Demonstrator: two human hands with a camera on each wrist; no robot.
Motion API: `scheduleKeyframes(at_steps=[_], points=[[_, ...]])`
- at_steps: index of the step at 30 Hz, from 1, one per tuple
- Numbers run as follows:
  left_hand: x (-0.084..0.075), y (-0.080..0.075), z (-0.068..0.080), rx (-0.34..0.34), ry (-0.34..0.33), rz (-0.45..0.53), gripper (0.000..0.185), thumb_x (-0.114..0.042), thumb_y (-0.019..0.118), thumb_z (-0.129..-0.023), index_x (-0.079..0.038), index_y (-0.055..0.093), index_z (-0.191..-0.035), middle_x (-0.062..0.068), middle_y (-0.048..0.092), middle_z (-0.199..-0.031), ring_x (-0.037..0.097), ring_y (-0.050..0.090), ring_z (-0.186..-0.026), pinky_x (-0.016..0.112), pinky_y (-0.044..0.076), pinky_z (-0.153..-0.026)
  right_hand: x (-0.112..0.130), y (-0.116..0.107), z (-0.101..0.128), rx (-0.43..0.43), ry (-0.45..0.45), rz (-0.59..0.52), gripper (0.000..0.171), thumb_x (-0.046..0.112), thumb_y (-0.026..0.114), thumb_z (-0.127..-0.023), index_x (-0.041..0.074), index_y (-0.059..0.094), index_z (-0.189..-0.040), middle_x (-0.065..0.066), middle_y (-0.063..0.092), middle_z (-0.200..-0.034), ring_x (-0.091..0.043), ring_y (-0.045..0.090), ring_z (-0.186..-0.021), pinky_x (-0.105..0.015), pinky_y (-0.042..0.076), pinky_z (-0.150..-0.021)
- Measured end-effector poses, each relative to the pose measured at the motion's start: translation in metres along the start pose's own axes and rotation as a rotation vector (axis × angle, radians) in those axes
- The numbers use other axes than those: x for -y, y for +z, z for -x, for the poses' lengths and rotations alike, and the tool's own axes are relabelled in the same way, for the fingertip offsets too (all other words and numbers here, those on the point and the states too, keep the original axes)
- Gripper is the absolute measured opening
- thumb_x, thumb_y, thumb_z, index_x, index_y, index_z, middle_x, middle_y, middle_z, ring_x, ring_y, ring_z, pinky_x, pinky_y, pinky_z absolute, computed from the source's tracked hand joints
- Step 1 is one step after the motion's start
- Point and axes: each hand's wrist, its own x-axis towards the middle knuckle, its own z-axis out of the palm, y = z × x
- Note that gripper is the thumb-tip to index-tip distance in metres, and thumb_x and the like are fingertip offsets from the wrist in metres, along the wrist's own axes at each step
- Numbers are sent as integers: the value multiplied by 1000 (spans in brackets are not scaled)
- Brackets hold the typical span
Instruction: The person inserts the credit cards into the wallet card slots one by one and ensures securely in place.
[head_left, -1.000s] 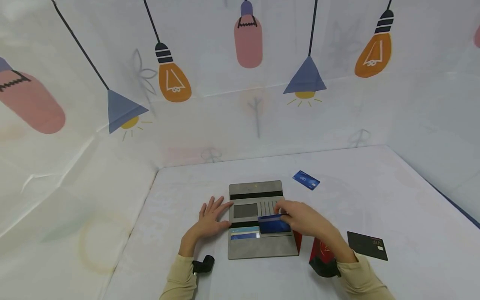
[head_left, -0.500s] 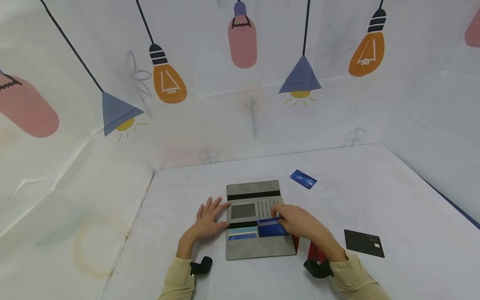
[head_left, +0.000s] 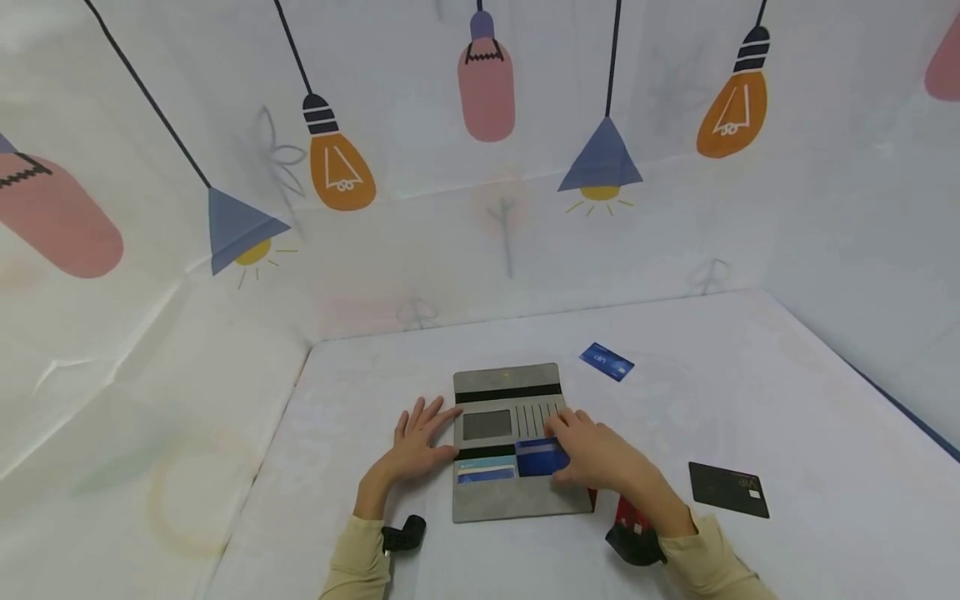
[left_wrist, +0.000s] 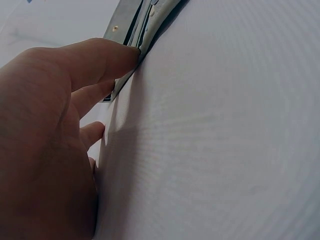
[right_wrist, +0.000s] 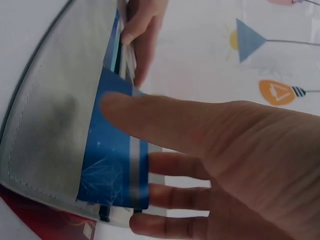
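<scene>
White-covered table (head_left: 750, 400), walled on three sides by sheeting printed with lamps. Grey wallet (head_left: 510, 492) lies open flat near the front edge, about midway along it, card slots facing up. Left hand (head_left: 417, 439) rests flat on the table at the wallet's left edge, fingers spread and straight, fingertips touching that edge; the left wrist view confirms the contact and shows nothing gripped. Right hand (head_left: 600, 457) lies over the wallet's right half, fingers extended and close together, pressing on a dark blue card (head_left: 538, 457) seated partway in a right-hand slot; the right wrist view shows the thumb (right_wrist: 150, 117) laid across the card face, most of the card out of the pocket. A light blue card (head_left: 486, 473) sits in the slot to its left. Loose on the table: black card (head_left: 729, 490) toward the right front, blue card (head_left: 606, 362) beyond the wallet's far right corner, red card (head_left: 628, 515) partly hidden under the right wrist. Judgement: step in hand is seating the dark blue card. Next move calls for a straight push along the slot, left hand bracing the wallet against sliding.
</scene>
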Motion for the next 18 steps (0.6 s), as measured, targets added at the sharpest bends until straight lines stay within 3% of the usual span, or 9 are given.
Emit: scheduleKeyframes(at_steps=[3,7,18], points=[[1,1,0,-1,0,-8,63,-32,64,-90,-19,46,-149,16,22,-163,42,-2,-151,62,-5,-116,4,3,5,27,1,61,75,37,91,-64,9,55,-123,-10,52,-120,-32,48,-112,-61,44,-96],[2,2,1,-1,2,-7,63,-32,64,-90,-18,46,-149,17,22,-162,43,-2,-151,63,-5,-116,10,7,9,51,1,129,95,43,94,-56,6,49,-131,-13,48,-128,-36,43,-117,-66,37,-99],[3,2,0,-1,-3,-5,62,-31,64,-91,-20,45,-149,15,22,-163,41,-3,-151,62,-6,-116,17,15,10,19,-8,273,95,42,94,-53,9,49,-130,-14,48,-130,-35,41,-121,-64,36,-103]])
